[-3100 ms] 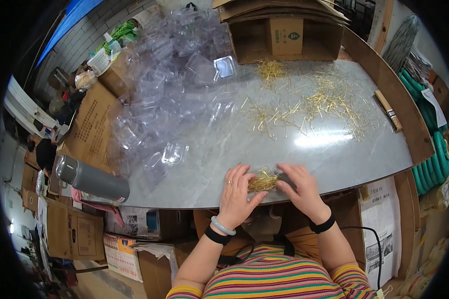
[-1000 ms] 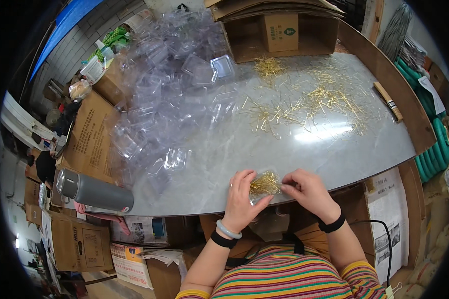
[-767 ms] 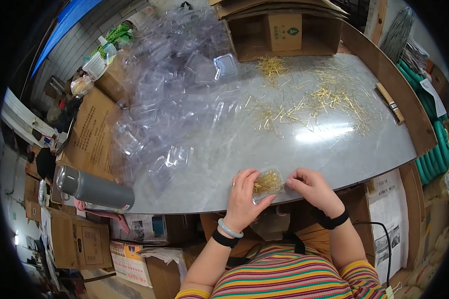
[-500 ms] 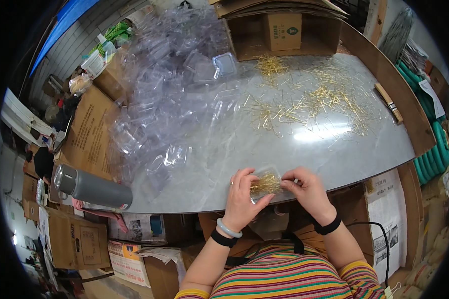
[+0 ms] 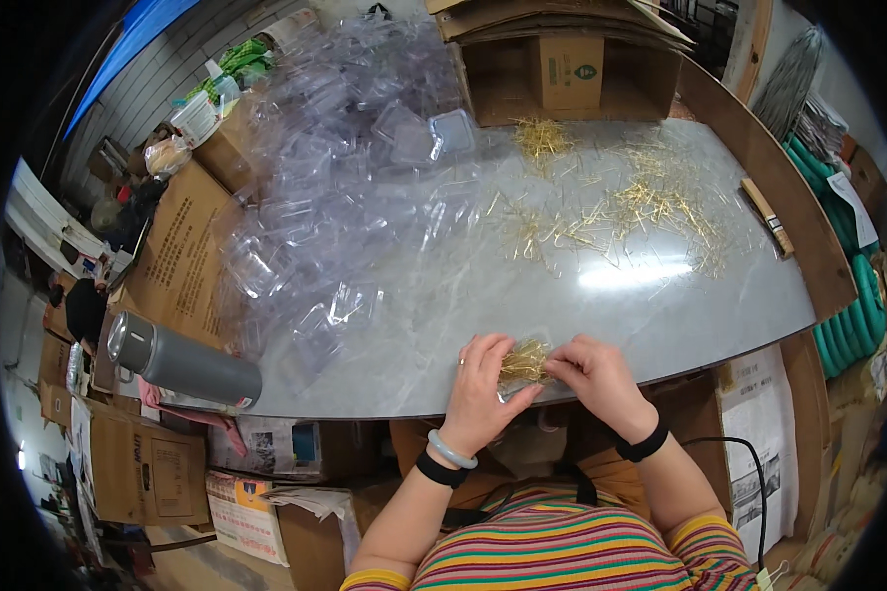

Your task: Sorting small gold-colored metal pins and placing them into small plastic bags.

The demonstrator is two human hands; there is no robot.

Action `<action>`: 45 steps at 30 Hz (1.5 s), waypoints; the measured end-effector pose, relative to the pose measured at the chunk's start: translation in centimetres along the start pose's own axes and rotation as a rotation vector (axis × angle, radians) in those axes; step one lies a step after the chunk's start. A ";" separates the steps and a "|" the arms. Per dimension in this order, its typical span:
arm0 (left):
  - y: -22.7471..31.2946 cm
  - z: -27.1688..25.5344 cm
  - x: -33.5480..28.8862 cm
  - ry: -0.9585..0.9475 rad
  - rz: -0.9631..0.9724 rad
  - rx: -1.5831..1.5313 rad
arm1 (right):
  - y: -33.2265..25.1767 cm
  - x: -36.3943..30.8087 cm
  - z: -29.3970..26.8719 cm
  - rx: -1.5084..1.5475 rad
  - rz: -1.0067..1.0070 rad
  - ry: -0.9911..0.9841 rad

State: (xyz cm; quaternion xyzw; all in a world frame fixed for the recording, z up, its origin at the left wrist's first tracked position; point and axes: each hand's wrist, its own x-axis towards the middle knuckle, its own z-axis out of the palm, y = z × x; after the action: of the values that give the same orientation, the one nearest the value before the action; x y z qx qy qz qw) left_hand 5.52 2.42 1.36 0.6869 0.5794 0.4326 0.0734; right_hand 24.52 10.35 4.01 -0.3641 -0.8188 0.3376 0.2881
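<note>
- Left hand (image 5: pixel 476 396), thumb and fingers curved around a gold wire bundle (image 5: pixel 524 363)
- Right hand (image 5: pixel 603 382), fingertips pinching the bundle's right end
- Gray tabletop (image 5: pixel 434 305) beneath, loose wires (image 5: pixel 660 204) farther back

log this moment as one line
left hand: curled beside gold wire bunch; right hand: at bunch's right edge; loose wires: scattered on table; clear containers: piled left

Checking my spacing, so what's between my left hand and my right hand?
In the head view, a bunch of gold wires lies between the left hand and the right hand, by the near edge of the table.
</note>
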 end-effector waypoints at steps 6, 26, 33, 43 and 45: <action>0.0 -0.2 -0.2 0.021 -0.010 0.005 | -2.2 2.3 -1.6 -0.143 -0.025 0.104; 0.1 0.4 -0.4 0.077 -0.019 0.000 | -0.8 2.1 0.9 -0.004 -0.124 0.181; 0.3 0.5 -0.4 0.087 -0.036 0.040 | -2.4 -2.0 -0.3 -0.150 -0.011 0.037; 0.5 -0.1 0.0 0.029 0.036 0.041 | -1.0 -0.1 -1.8 -0.427 -0.230 0.102; 0.5 0.0 0.1 0.035 0.028 0.034 | -1.1 0.2 -0.7 -0.388 -0.246 0.043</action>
State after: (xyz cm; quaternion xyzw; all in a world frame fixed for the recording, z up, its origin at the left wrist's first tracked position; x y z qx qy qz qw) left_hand 5.94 2.34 1.72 0.6882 0.5783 0.4358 0.0455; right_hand 24.49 10.17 5.37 -0.3170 -0.9003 0.1282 0.2692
